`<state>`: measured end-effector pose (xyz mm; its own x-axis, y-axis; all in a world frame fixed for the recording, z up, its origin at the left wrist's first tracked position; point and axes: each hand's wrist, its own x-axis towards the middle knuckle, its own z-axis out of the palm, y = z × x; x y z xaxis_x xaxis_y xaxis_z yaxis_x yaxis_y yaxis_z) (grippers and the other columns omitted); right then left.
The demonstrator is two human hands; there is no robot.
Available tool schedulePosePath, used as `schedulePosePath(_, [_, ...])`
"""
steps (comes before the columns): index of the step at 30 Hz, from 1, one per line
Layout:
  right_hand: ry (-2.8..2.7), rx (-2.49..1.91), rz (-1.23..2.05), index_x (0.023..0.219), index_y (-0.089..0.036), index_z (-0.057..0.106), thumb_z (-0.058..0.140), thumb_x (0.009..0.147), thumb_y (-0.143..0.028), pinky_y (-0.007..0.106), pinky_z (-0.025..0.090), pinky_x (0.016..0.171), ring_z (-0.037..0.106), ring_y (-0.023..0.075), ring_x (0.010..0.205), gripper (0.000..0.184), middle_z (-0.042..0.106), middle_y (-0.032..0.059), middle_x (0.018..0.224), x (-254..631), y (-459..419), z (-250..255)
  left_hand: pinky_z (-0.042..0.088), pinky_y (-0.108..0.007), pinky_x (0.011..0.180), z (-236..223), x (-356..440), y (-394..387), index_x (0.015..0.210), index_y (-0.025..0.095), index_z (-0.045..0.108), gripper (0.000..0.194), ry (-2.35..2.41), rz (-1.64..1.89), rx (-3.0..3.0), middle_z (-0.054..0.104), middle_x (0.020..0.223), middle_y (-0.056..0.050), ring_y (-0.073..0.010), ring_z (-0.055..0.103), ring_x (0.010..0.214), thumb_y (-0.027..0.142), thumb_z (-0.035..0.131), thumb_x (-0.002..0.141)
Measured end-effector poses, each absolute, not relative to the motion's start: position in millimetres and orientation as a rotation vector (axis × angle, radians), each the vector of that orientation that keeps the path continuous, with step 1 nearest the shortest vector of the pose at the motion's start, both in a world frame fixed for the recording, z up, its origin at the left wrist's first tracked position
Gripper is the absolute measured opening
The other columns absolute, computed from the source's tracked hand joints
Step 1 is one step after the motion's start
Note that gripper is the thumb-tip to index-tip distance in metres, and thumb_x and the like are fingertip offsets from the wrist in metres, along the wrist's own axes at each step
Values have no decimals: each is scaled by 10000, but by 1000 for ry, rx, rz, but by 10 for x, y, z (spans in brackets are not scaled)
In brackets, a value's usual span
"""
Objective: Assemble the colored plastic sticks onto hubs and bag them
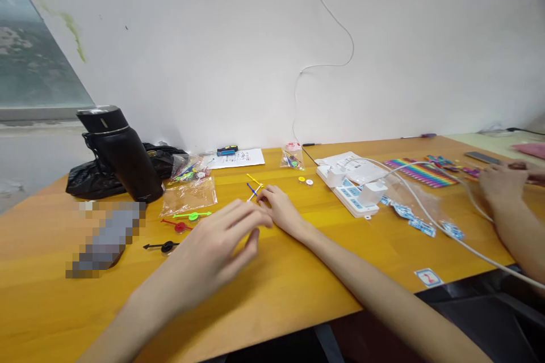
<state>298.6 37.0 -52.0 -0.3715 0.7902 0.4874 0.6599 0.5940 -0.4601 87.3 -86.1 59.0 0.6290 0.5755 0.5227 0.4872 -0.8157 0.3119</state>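
My left hand [223, 238] is raised over the table, its fingers bent and apart, with nothing visible in them. Past its fingertips, my right hand [283, 212] rests low on the table with curled fingers. These close at a blue plastic arrow pointer [251, 188], whose inner end they partly hide. A yellow arrow pointer [254, 180] and a white one [250, 199] lie against it. Left of the hands, a green arrow spinner [193, 216], a red one [180, 227] and a black one [167, 247] lie in a row.
A black bottle [123, 153] stands at left, near a clear plastic bag [187, 195]. Behind lie a screwdriver [227, 151] and a small parts bag [293, 157]. Yellow [302, 180] and white [309, 182] discs sit before a power strip [353, 198]. Another person's hand [504, 184] is at right.
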Motion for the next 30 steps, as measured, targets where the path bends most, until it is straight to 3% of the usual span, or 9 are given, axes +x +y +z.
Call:
schedulePosePath(2, [-2112,-1140,257,939,-181,658,577,922,-74,321,480,869,602,196,953,135,652,62,978,3000,386,-526,517,-386,916,432,861,-594,1189,266,613,262,995,751,2727,631,1187,-64,-234,612,1066,181,459,995])
schedulePosePath(7, [-2013,-1140,338,933,-175,675,570,901,-66,296,483,803,615,165,834,155,655,55,941,3036,444,-539,475,-419,991,-21,703,-155,1208,240,566,263,1163,545,2585,580,1232,-78,-266,581,1133,279,543,948])
schedulePosePath(12, [-1738,-1091,615,989,-165,677,571,876,-109,275,494,768,615,150,792,164,677,40,897,3044,508,-498,459,-411,970,-195,588,-109,1127,239,579,220,1180,600,2439,591,1168,-66,-261,570,1097,347,577,935])
schedulePosePath(17, [-1492,-1086,997,1031,-158,709,621,846,-196,289,478,878,632,155,898,209,714,56,988,3057,516,-377,460,-426,954,-314,693,-109,983,218,618,177,1126,712,2246,632,1049,-64,-251,590,1026,380,551,961])
schedulePosePath(20, [-1407,-1068,1126,952,-165,719,682,825,-311,277,451,842,591,147,854,196,689,26,906,3067,473,-312,486,-427,970,-349,816,-145,1023,215,617,223,1052,904,1906,669,1119,-82,-244,636,1032,422,591,946])
schedulePosePath(25, [-1304,-889,1439,824,-161,644,782,756,-488,241,396,699,490,116,724,362,555,-7,774,3028,377,-267,551,-409,955,-405,966,-188,1010,209,610,312,844,1060,1247,708,1224,-98,-239,729,1001,441,741,847])
schedulePosePath(30, [-1395,-806,1621,858,-166,596,760,798,-518,239,357,647,447,97,634,392,527,-33,695,2960,274,-228,443,-398,1129,-448,932,-142,1156,215,663,387,858,1098,1054,748,1212,-92,-237,698,1149,385,783,829])
